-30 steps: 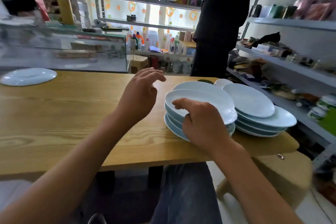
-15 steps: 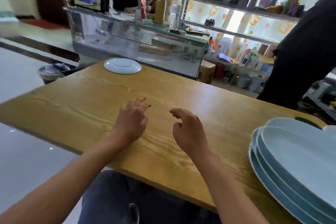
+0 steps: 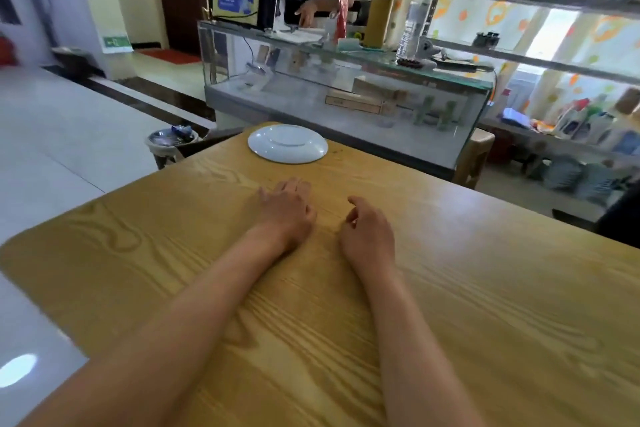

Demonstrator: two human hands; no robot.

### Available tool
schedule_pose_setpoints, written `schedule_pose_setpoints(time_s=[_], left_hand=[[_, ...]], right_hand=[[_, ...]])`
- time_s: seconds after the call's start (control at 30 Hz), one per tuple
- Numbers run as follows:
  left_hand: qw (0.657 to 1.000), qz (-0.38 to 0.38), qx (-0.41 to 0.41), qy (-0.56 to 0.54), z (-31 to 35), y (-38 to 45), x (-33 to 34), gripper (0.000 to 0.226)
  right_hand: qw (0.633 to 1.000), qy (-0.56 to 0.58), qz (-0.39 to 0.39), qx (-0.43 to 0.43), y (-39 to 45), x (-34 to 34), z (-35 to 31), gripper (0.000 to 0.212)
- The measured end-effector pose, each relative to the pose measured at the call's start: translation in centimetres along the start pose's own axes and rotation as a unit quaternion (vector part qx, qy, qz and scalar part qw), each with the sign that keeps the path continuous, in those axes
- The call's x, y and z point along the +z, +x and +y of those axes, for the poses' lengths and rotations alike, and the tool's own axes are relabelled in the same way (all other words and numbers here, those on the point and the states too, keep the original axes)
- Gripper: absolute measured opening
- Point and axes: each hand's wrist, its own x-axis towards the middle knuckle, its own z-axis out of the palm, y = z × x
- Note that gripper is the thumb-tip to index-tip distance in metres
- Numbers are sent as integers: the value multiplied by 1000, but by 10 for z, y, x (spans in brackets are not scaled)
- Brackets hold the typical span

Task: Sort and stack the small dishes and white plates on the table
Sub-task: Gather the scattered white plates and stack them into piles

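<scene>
Both the left hand [image 3: 287, 210] and right hand [image 3: 369, 232] hover empty, fingers loosely curled; the lone white plate [image 3: 287, 143] lies inverted near the table [image 3: 502, 288] far edge; a hasty reach could push it off.

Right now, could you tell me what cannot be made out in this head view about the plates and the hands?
- Plate stacks: none in frame; only one white plate shows, upside down at the table's far end.
- Left hand: motion-blurred fingers; contact with the table is uncertain.
- Right hand: its back hides the palm and most fingers.
- Shelf goods at right: too blurred to identify.
</scene>
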Motion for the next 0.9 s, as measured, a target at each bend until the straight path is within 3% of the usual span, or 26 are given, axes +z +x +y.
schedule_pose_setpoints(time_s=[0.17, 0.3, 0.37, 0.43, 0.6, 0.73, 0.9], left_hand=[[999, 28, -37, -2, -2, 48, 9, 63], [989, 144, -18, -16, -8, 85, 17, 52], [986, 162, -30, -24, -14, 106, 20, 48], [988, 146, -46, -29, -18, 123, 23, 53], [994, 21, -108, 12, -22, 147, 31, 76], [995, 26, -96, 29, -23, 142, 33, 71], [998, 23, -25, -45, -24, 89, 19, 64]], right_hand=[[995, -53, -84, -12, 35, 6, -1, 46], [997, -24, -68, -4, 39, 8, 1, 46], [998, -21, -57, -9, 39, 9, 0, 46], [998, -24, -52, -17, 39, 10, 0, 47], [999, -15, -37, -12, 44, 13, 3, 48], [1000, -11, -24, -15, 45, 17, 6, 47], [1000, 10, 6, 9, 48, 21, 8, 42]])
